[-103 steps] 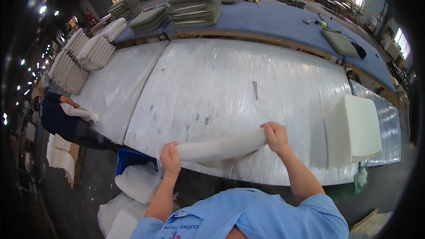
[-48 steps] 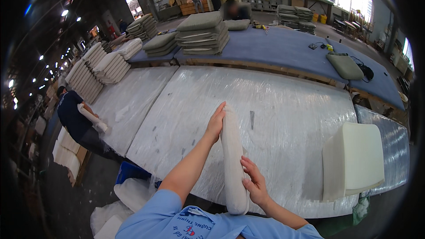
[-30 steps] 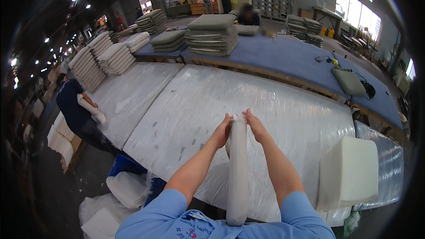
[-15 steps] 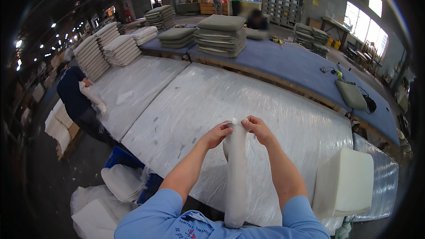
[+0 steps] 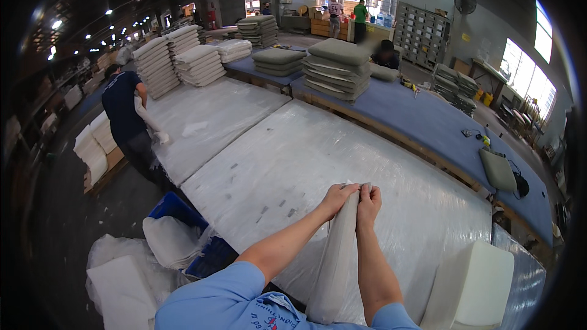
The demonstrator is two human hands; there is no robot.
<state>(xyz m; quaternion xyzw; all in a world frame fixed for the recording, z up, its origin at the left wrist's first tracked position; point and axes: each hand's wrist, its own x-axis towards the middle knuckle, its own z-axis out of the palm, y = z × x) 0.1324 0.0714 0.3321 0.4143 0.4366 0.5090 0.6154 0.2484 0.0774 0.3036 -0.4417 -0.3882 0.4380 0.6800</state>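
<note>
A pale, white-covered cushion [image 5: 335,263] stands on edge between my forearms, its narrow side facing up and its near end against my body. My left hand [image 5: 339,199] is closed on the cover at the cushion's far end. Right beside it, my right hand [image 5: 368,201] pinches the same fabric, thumb and fingers pressed together. The two hands nearly touch, and a bit of loose fabric sticks up between them. Below the hands lies the plastic-covered worktable [image 5: 257,171]. The cushion's broad faces are mostly hidden.
At the right stands a white foam block [image 5: 486,284]. To the left are a blue bin [image 5: 168,206] with white pads and a plastic bag of foam [image 5: 119,281]. A co-worker [image 5: 125,110] bends over the far left table. Cushion stacks [image 5: 336,70] stand on the blue table [image 5: 422,110].
My hands have come together at the cushion's far end; before, they were slightly apart. The cushion now leans, its far end further right. The whole view has swung left.
</note>
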